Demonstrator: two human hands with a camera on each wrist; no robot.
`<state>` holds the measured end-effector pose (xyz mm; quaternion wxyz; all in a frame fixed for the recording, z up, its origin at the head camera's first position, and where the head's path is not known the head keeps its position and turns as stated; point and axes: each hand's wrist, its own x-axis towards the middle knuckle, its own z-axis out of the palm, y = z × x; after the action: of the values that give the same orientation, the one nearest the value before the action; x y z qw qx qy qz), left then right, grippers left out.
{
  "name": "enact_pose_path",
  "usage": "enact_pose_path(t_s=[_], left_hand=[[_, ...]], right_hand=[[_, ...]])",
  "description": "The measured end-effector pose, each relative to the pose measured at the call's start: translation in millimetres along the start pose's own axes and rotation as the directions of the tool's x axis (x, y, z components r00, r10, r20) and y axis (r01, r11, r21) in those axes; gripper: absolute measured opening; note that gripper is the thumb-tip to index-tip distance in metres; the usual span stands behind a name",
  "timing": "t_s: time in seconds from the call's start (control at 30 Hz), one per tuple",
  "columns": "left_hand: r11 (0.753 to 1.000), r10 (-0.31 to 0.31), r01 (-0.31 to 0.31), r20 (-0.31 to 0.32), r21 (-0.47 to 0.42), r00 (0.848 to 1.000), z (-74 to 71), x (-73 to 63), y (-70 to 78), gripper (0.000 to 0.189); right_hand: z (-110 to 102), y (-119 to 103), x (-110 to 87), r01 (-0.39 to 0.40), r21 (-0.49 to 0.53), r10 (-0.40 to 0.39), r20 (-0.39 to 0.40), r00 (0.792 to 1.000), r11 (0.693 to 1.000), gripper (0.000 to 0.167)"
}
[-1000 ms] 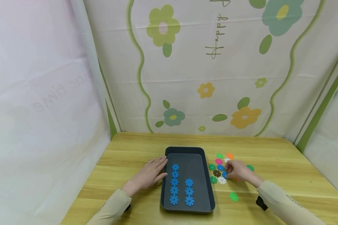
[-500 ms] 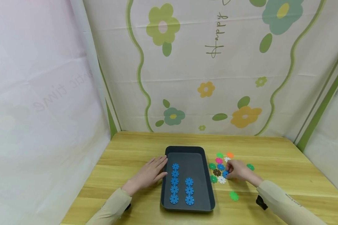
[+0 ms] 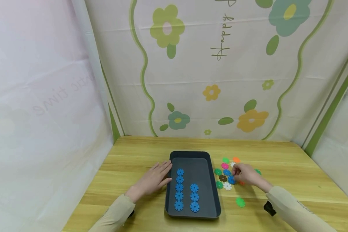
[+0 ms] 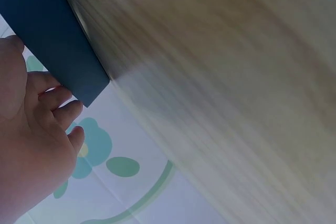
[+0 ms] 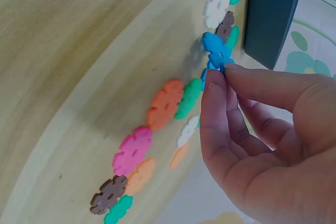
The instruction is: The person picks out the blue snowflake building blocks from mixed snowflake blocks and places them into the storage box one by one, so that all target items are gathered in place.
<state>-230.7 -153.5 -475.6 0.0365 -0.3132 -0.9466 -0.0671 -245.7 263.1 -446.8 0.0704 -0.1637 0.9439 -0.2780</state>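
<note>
My left hand [image 3: 153, 180] lies with straight fingers against the left rim of a dark grey tray [image 3: 203, 167]; in the left wrist view its fingertips touch the tray's outer wall [image 4: 52, 35]. Inside the tray, blue notched plastic discs form two columns, a longer left one [image 3: 179, 187] and a shorter right one [image 3: 194, 197]. To the right of the tray, my right hand [image 3: 246, 174] pinches a blue notched disc [image 5: 218, 51] between thumb and index finger, low over the loose discs. Another blue disc [image 3: 227, 172] lies just behind it.
Loose discs in mixed colours lie right of the tray, among them a brown one [image 3: 223, 178], a white one [image 3: 227, 186] and a pink one [image 3: 225, 166]. A bright green disc [image 3: 240, 202] lies nearer the front. The wooden table [image 3: 142, 148] ends at a printed cloth backdrop [image 3: 191, 64].
The right hand has shifted slightly at the loose discs, and more of the blue disc and an orange disc by its fingers shows. The left hand and tray have stayed in place.
</note>
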Motion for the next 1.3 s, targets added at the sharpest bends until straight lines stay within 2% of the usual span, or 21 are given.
enact_pose_path(t_s=[0.17,0.37,0.73,1.0,1.3], left_hand=[[1.000,-0.004,0.004,0.005,-0.002,1.000,-0.4,-0.6,-0.2,0.065],[1.000,-0.007,0.007,0.009,-0.015,1.000,-1.5,-1.2,-0.3,0.065],[1.000,-0.009,0.010,0.014,-0.009,1.000,1.2,-1.6,-1.7,0.065],[1.000,-0.010,0.010,0.012,-0.017,1.000,0.7,-0.3,-1.8,0.064],[1.000,-0.003,0.003,0.013,-0.006,1.000,-1.0,0.6,-1.5,0.064]], right_hand=[[-3.3,-4.3,2.0,0.021,0.013,-0.021,0.000,1.000,1.000,0.003],[-7.5,-15.6,12.9,0.071,0.032,-0.070,-0.021,0.997,0.997,0.003],[-9.8,-59.6,40.9,0.101,0.076,-0.101,-0.004,0.995,0.992,0.006],[11.2,-88.2,54.9,0.213,0.064,-0.216,0.052,0.975,0.975,0.005],[38.4,-95.9,70.3,0.224,0.068,-0.232,0.170,0.958,0.972,0.007]])
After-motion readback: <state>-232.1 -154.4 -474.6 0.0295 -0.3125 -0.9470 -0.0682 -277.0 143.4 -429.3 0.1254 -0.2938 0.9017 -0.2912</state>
